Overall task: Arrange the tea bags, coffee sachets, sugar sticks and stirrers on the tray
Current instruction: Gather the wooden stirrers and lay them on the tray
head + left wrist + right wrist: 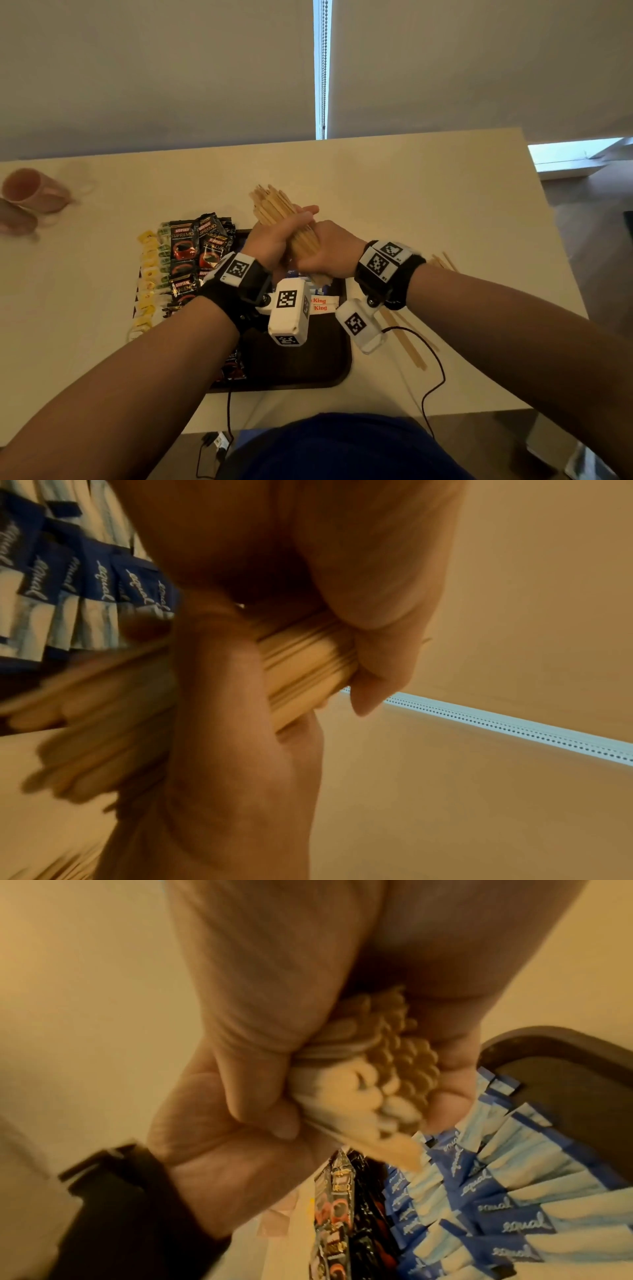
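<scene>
Gripping a thick bundle of pale flat wooden stirrers [274,212] above the dark brown tray [337,370], the left hand [274,240] and right hand [329,253] curl round it in the head view. From the left wrist, fingers [373,666] wrap the stacked sticks' edges. From the right wrist, rounded stick ends [387,1074] bunch over blue-and-white sugar sticks [514,1204].

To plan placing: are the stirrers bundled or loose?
Mostly bundled: both hands grip the stirrers in one bunch; a few lie loose on the table.
</scene>
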Action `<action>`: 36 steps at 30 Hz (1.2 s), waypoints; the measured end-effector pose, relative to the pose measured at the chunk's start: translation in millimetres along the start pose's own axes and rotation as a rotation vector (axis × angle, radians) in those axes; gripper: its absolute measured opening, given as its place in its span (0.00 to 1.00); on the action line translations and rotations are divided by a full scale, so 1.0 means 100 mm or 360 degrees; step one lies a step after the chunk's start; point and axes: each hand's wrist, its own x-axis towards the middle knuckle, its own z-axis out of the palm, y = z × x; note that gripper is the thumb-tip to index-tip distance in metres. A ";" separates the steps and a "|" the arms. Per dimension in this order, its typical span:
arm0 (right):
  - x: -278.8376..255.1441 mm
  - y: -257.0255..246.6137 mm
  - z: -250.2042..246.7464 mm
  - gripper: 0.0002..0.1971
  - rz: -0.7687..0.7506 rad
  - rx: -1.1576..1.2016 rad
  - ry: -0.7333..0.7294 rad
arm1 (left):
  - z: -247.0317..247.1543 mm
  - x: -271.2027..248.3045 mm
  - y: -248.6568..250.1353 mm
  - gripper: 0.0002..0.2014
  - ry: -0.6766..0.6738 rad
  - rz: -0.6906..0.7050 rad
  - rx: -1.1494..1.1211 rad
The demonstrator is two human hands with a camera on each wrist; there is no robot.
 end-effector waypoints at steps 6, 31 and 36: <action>-0.02 0.05 0.06 0.11 -0.0005 -0.0279 -0.0119 | -0.26 -0.09 0.02 0.14 -0.0098 -0.0038 0.0083; -0.24 0.43 1.34 0.24 0.0440 -0.1281 -0.0505 | -1.03 -0.31 0.09 0.11 -0.0036 -0.0208 0.0415; -0.27 0.47 1.34 0.34 0.0389 -0.1271 -0.0447 | -1.05 -0.34 0.09 0.13 -0.0055 -0.0192 0.0405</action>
